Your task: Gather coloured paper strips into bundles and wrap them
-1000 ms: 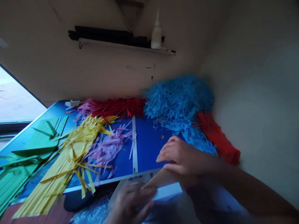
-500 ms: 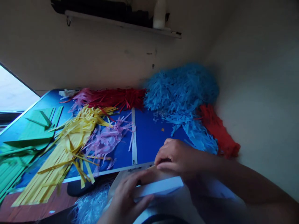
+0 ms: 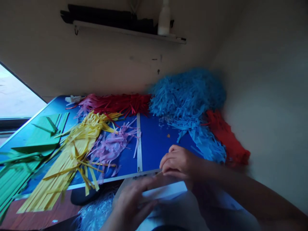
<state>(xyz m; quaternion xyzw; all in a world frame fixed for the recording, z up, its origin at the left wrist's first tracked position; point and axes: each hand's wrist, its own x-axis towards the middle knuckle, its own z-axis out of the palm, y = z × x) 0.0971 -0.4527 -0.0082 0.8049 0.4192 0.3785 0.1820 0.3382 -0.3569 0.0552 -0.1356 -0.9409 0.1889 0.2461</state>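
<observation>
The left hand [image 3: 131, 201] is at the lower edge of view, thumb apart from the fingers. A white piece [image 3: 168, 190], flat and narrow, extends from beside its fingers toward the right hand [image 3: 179, 164] and lies below the latter. The right hand is just beyond the near edge of the bench [image 3: 154, 134], fingers curled inward. Motion blur and dim light affect both hands; whether either one actually grips the white piece or anything else cannot be told.

Beneath the near edge of the bench, left of the left hand, are a dark rounded object [image 3: 84, 196] and a mass of pale blue shreds [image 3: 96, 211].

On the blue bench top, lavender strips [image 3: 109, 149] lie in a loose tangle left of a pale dividing band [image 3: 139, 147]. Yellow strips [image 3: 64, 166] lie next to them and overhang the near edge. Green strips and sheets [image 3: 40, 138] occupy the far left.

Along the wall, pink strips [image 3: 88, 103] adjoin dark red strips [image 3: 120, 103], which reach a large heap of blue fringe [image 3: 187, 93]. A red bundle [image 3: 226, 138] rests right of that heap.

Above, a wall shelf [image 3: 120, 31] carries long dark articles [image 3: 101, 15] and an upright white bottle [image 3: 164, 21].
</observation>
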